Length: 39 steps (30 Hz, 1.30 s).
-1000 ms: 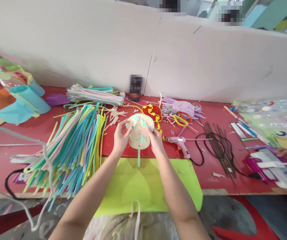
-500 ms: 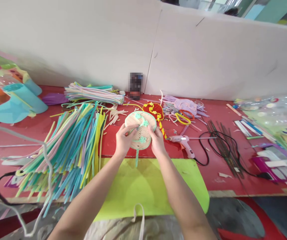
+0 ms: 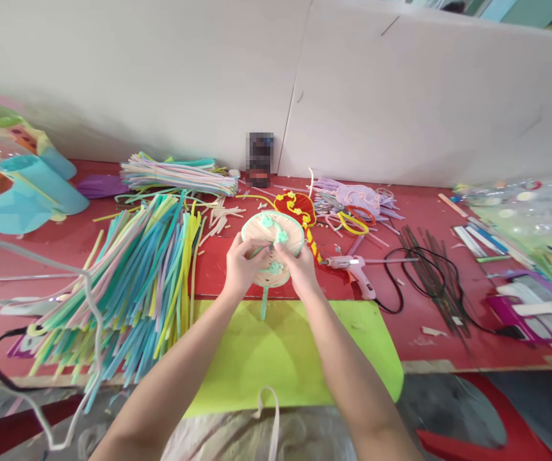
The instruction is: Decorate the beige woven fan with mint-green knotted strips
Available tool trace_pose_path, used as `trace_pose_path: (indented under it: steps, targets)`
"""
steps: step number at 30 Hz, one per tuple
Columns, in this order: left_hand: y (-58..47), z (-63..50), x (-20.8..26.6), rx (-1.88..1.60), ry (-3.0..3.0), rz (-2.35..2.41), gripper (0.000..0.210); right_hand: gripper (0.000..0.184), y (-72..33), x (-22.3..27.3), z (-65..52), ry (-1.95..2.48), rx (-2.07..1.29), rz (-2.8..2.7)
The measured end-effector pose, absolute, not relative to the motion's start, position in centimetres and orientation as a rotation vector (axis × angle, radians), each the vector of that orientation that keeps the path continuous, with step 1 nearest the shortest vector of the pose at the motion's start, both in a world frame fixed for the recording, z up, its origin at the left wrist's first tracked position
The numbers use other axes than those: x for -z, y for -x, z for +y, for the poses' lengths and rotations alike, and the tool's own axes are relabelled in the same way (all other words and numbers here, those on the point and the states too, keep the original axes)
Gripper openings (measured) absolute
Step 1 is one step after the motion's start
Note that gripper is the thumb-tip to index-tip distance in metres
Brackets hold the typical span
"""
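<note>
Both my hands hold a small round cream fan (image 3: 272, 238) with a mint green rim, green flower decorations and a green handle that hangs down. My left hand (image 3: 241, 264) grips its left side, thumb over the face. My right hand (image 3: 297, 267) grips the right side, with fingertips meeting near the fan's centre. The fan is raised just above the red table (image 3: 415, 301), over the far edge of a lime green mat (image 3: 280, 358).
A big heap of pastel pipe cleaners (image 3: 136, 282) lies to the left. A red and yellow fan (image 3: 298, 208) sits behind my hands. A pink glue gun (image 3: 355, 266) with a black cord lies to the right, next to dark sticks (image 3: 430, 269). A white partition stands at the back.
My hands have drawn closer together over the fan's face, and the fingertips now meet near its centre. The view has shifted slightly.
</note>
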State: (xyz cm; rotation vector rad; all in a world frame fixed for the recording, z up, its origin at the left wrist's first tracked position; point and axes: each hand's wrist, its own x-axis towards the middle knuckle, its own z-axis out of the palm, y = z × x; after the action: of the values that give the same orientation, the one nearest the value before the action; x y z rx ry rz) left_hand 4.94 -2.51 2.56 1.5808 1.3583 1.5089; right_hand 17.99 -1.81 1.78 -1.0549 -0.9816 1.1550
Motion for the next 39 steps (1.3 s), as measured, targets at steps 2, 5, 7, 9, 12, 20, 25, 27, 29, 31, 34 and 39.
trace_pose_path:
  steps: [2,5,7,9,12,20,25,27,29,31,34,39]
  targets:
    - [-5.0,-2.5,-2.5,-1.492,-1.627,1.315,0.013,0.044,-18.1,-1.8,-1.8,1.066,-1.138,-0.938]
    - [-4.9,-2.3,-2.5,-1.397,-1.661,1.236,0.021,0.046,-18.5,-1.6,-1.6,1.087,-1.120,-0.870]
    - [-4.8,-2.2,-2.5,-1.338,-1.622,1.187,0.026,0.048,-18.7,-1.3,-1.4,1.102,-1.126,-0.823]
    - [-4.7,-2.1,-2.5,-1.322,-1.577,1.152,0.025,0.049,-18.8,-1.1,-1.3,1.100,-1.124,-0.787]
    - [-4.5,-1.9,-2.2,-1.348,-1.561,1.148,0.019,0.050,-18.7,-0.9,-1.2,1.088,-1.117,-0.770]
    - [-3.9,-1.5,-1.9,-1.336,-1.470,1.364,0.014,0.044,-18.3,-1.3,-1.5,1.042,-1.125,-0.880]
    - [-3.7,-1.6,-2.2,-1.371,-1.531,1.315,0.010,0.043,-18.4,-1.5,-1.6,1.059,-1.142,-0.890]
    - [-3.7,-1.6,-2.3,-1.370,-1.549,1.295,0.009,0.043,-18.3,-1.5,-1.5,1.075,-1.134,-0.870]
    - [-3.7,-1.6,-2.3,-1.361,-1.570,1.274,0.008,0.042,-18.2,-1.5,-1.5,1.085,-1.118,-0.854]
    - [-3.8,-1.6,-2.3,-1.349,-1.599,1.245,0.010,0.041,-18.1,-1.6,-1.5,1.081,-1.101,-0.847]
    - [-4.3,-1.6,-2.1,-1.328,-1.605,1.188,0.023,0.043,-18.2,-1.8,-1.5,1.066,-1.094,-0.839]
    - [-5.0,-1.9,-1.6,-1.411,-1.442,1.175,0.037,0.042,-18.2,-2.0,-1.7,1.077,-1.109,-0.825]
